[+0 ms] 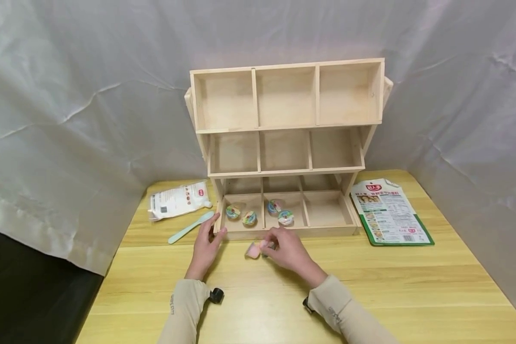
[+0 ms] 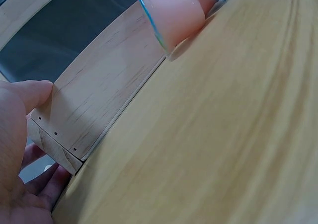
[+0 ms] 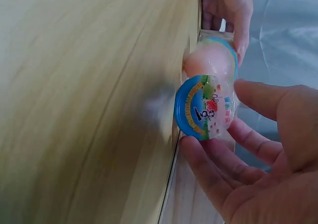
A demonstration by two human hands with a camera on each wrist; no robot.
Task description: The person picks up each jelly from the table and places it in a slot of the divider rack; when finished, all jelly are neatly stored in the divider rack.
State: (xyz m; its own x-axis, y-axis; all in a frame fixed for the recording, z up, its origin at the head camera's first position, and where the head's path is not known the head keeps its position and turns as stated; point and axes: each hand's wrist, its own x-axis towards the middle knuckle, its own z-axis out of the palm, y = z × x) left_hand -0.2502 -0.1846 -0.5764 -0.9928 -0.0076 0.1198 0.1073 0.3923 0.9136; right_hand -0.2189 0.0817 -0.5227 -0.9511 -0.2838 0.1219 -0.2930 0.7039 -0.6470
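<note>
In the head view my left hand [image 1: 205, 248] holds the lower left corner of a wooden compartment rack [image 1: 284, 233]. Its thumb lies on the front board and the fingers are round the side. My right hand [image 1: 290, 251] is in front of the rack, pinching a small jelly cup [image 3: 213, 107] with a printed blue lid between thumb and fingers. Beside it on the table, a second pink jelly cup [image 1: 252, 251] lies on its side. In the bottom row, two jelly cups [image 1: 249, 219] sit in the left compartment and two jelly cups [image 1: 285, 218] in the middle one.
A white packet [image 1: 178, 199] and a pale green plastic spatula-like tool [image 1: 190, 228] lie left of the rack. To the right, a green-and-white food pouch [image 1: 391, 215] lies flat. Grey sheeting [image 1: 90, 119] surrounds the wooden table [image 1: 258, 306].
</note>
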